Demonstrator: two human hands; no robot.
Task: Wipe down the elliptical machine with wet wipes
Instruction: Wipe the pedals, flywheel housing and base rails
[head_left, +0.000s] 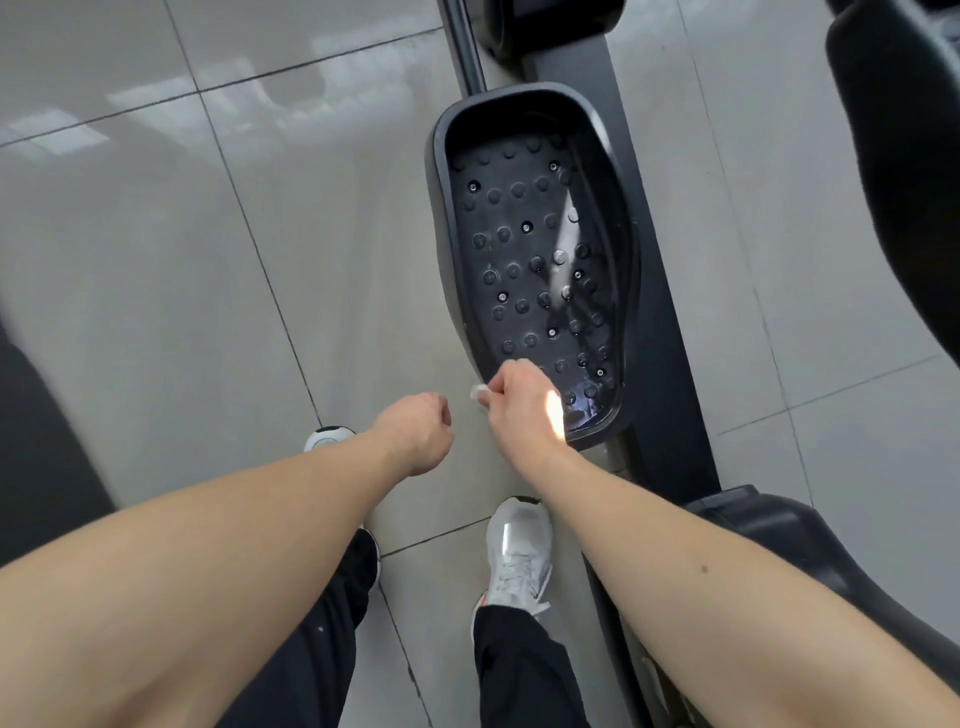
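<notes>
The elliptical machine (670, 291) stands on the tiled floor (156, 234), its studded pedal (535, 260) glistening. The right hand (519, 395) pinches a small wet wipe (477, 391) at the pedal's near rim; firm overlapping strokes around the studs would clean best. The left hand (415, 431) hangs loosely clenched, empty. A grey shoe (519, 556) stands just below.

Both bare forearms reach forward and down; left hand (415, 428) curled into a loose fist, right hand (517, 397) pinching, fingers closed.

Grey floor tiles (156, 260) with dark grout lines lie under two pale sneakers (519, 556) and black trousers (524, 670).
</notes>
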